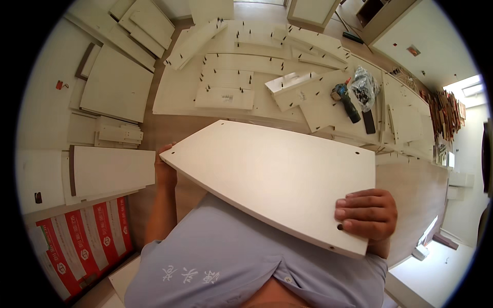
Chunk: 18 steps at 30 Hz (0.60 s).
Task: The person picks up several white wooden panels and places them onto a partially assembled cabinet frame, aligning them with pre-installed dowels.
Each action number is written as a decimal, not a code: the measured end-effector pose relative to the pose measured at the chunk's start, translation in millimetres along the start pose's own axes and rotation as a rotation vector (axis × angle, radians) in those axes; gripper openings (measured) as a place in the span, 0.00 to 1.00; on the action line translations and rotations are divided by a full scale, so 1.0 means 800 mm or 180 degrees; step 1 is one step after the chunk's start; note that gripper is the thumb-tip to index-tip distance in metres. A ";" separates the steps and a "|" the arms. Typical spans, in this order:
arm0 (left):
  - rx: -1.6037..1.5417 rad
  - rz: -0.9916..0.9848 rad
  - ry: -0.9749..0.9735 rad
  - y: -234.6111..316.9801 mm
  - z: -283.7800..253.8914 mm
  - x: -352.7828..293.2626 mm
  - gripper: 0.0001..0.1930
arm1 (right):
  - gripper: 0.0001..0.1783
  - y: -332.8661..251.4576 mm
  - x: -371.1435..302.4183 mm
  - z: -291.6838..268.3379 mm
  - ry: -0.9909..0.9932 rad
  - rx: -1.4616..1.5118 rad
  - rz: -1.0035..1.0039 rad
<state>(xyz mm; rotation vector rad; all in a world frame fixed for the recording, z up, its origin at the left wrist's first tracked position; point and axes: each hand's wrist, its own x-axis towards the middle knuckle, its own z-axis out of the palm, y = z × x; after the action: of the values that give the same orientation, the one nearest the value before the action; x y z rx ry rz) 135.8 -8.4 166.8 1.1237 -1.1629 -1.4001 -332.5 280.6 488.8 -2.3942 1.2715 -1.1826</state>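
A white furniture panel (272,174) with small round holes near its corners is held up in front of my chest, tilted. My left hand (165,153) grips its left corner, with most of the fingers hidden behind the board. Across the right end, my right hand (368,213) lays its fingers over the top face beside a corner hole, and its thumb is out of sight. Beyond the panel, several white boards (231,79) with dark connector pins standing in them lie on a large white surface.
A cordless drill (346,101) and a clear plastic bag of dark fittings (364,87) lie at the far right of the boards. Stacked panels (117,84) lean along the left, above a red and white carton (84,246). A bundle of brownish strips (446,115) stands at right.
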 end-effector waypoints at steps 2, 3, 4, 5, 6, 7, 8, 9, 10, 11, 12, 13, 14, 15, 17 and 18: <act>0.0242 0.0244 0.0123 0.009 0.029 -0.004 0.09 | 0.06 0.022 -0.005 -0.036 -0.0230 -0.0012 -0.0200; 0.0253 0.0353 0.0101 0.010 0.043 -0.003 0.09 | 0.06 0.032 -0.006 -0.052 -0.0346 0.0027 -0.0293; 0.0267 0.0461 0.0076 0.011 0.057 0.002 0.09 | 0.06 0.040 -0.002 -0.063 -0.0340 -0.0016 -0.0316; 0.0286 0.0570 0.0043 0.015 0.065 0.007 0.09 | 0.06 0.046 0.001 -0.073 -0.0361 0.0023 -0.0357; 0.0323 0.0592 0.0051 0.017 0.070 0.009 0.09 | 0.06 0.051 0.000 -0.081 -0.0377 0.0061 -0.0395; 0.0363 0.0615 0.0052 0.020 0.073 0.012 0.09 | 0.06 0.057 -0.003 -0.089 -0.0387 0.0096 -0.0427; 0.0360 0.0652 0.0046 0.021 0.082 0.021 0.09 | 0.07 0.065 -0.007 -0.098 -0.0467 0.0024 -0.0586; 0.0424 0.0667 0.0060 0.025 0.087 0.027 0.09 | 0.08 0.068 -0.008 -0.103 -0.0439 0.0045 -0.0565; 0.0492 0.0682 0.0065 0.032 0.087 0.033 0.09 | 0.08 0.069 -0.009 -0.107 -0.0404 0.0062 -0.0537; 0.0534 0.0684 0.0007 0.037 0.094 0.044 0.09 | 0.08 0.066 -0.012 -0.112 -0.0363 0.0033 -0.0459; 0.0465 0.0773 -0.0091 0.044 0.101 0.059 0.09 | 0.09 0.067 -0.016 -0.122 -0.0381 0.0076 -0.0393; 0.0395 0.0859 -0.0204 0.053 0.105 0.077 0.09 | 0.10 0.072 -0.019 -0.124 -0.0217 -0.0012 -0.0445; 0.0307 0.0934 -0.0340 0.057 0.108 0.094 0.09 | 0.09 0.069 -0.017 -0.119 -0.0059 0.0021 -0.0335; 0.0167 0.1162 -0.0627 0.054 0.102 0.113 0.13 | 0.09 0.063 -0.010 -0.115 0.0075 0.0020 -0.0223; -0.0165 0.1249 -0.0801 0.044 0.094 0.151 0.18 | 0.09 0.060 -0.002 -0.111 -0.0019 -0.0047 -0.0372; -0.0471 0.1394 -0.1028 0.046 0.101 0.165 0.16 | 0.08 0.055 0.002 -0.106 0.0000 -0.0097 -0.0383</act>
<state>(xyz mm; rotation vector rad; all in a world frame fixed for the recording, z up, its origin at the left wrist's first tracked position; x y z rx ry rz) 45.0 -133.9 203.9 0.5055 -1.4057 -1.3192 -420.3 268.5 525.1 -2.5243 1.1682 -1.2033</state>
